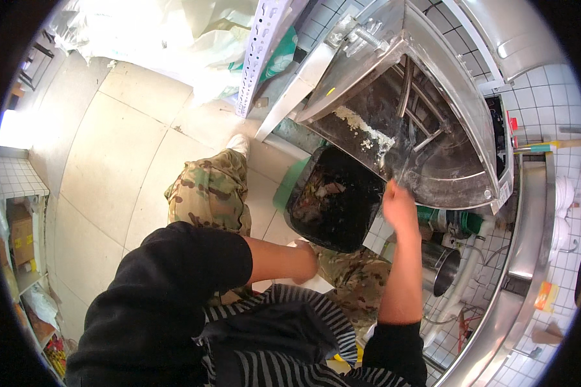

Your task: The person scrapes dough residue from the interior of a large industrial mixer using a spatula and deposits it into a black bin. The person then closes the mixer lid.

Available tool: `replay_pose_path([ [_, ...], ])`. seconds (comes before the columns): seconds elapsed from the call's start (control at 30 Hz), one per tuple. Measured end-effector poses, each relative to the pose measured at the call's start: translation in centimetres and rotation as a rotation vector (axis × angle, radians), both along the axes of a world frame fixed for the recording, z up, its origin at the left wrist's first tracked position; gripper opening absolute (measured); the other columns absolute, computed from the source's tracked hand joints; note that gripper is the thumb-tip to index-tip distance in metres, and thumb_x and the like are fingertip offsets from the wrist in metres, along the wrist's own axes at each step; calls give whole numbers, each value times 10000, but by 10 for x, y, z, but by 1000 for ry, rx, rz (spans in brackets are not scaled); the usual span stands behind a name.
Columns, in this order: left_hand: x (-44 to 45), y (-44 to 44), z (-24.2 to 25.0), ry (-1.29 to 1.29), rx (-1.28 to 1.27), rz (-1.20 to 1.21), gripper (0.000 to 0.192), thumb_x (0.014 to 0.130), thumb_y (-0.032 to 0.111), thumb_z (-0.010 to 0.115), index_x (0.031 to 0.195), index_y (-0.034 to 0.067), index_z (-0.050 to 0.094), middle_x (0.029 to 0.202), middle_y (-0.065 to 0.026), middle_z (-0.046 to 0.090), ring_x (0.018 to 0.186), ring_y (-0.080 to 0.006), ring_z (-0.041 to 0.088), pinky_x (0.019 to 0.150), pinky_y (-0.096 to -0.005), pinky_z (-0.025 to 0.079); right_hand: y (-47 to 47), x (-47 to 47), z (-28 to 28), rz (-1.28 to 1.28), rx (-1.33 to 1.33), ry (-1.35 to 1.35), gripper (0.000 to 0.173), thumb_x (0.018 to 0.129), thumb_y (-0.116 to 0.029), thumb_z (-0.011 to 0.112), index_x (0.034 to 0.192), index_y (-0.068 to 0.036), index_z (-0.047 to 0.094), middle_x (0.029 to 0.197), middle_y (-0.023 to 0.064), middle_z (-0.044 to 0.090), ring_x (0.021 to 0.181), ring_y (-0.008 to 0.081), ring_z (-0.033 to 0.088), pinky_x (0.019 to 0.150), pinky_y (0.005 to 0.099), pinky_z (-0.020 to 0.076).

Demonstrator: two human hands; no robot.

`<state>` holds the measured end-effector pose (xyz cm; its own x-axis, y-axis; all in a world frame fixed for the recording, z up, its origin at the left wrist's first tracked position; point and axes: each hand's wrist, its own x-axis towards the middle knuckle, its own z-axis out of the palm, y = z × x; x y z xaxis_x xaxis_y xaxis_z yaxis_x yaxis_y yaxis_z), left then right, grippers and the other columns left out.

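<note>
My right hand (400, 205) is at the near edge of a steel dough mixer's open drum (445, 186), its fingers curled and blurred; what it holds, if anything, is unclear. Inside the drum, a strip of crumbly whitish dough residue (365, 128) lies on the floury wall below a metal agitator bar (405, 87). My left hand (304, 261) is low in front of my body, beside the bin, with its fingers mostly hidden. Between my hands and under the drum's edge stands a black bin (339, 217) with food scraps in it.
A white perforated metal post (252, 63) and plastic bags (193, 38) are beyond the bin. To the right are a steel cylinder (440, 268), pipes and a steel counter edge (501, 300). Shelves with boxes (22, 232) stand at the far left. My legs flank the bin.
</note>
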<state>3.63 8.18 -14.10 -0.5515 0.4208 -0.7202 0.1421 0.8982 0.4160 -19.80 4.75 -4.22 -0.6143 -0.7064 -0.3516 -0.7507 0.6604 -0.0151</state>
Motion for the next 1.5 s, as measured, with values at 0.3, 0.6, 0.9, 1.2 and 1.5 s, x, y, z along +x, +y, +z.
replay_pose_path([
  [0.3, 6, 9, -10, 15, 74, -26, 438, 905, 351, 705, 1277, 131, 774, 1309, -148, 721, 1187, -417, 664, 971, -720, 481, -26, -2, 22, 34, -266, 122, 501, 1088, -304, 482, 1524, -66, 544, 1172, 290, 720, 1097, 488, 686, 940, 578, 548],
  [0.6, 2, -2, 4, 45, 111, 42, 449, 915, 342, 737, 1292, 100, 762, 1311, -161, 725, 1197, -406, 678, 1073, -700, 432, -3, 41, 9, 25, -8, 42, 494, 1058, -282, 525, 1523, -121, 566, 1234, 242, 726, 1143, 458, 683, 975, 532, 546],
  [0.9, 5, 0, 0, 23, 61, -3, 524, 886, 400, 745, 1337, 134, 741, 1375, -175, 683, 1270, -439, 628, 1046, -706, 459, -77, -3, 19, 100, -223, 131, 477, 1079, -325, 464, 1464, -83, 605, 1265, 286, 688, 1187, 487, 644, 989, 545, 533],
  [1.2, 11, -1, 0, 81, 100, -6, 448, 920, 364, 708, 1302, 136, 763, 1374, -162, 689, 1233, -428, 648, 1015, -708, 482, 20, 72, 36, 196, 65, 0, 480, 1058, -269, 537, 1532, -200, 564, 1131, 294, 723, 1073, 462, 710, 942, 553, 565],
  [1.5, 6, -21, -9, 678, 16, 372, 321, 898, 255, 755, 1183, 115, 796, 1269, -82, 740, 1138, -356, 690, 855, -503, 551, -94, 10, 0, 121, -191, 77, 475, 1075, -304, 478, 1490, -100, 591, 1199, 271, 725, 1124, 479, 682, 974, 543, 545],
])
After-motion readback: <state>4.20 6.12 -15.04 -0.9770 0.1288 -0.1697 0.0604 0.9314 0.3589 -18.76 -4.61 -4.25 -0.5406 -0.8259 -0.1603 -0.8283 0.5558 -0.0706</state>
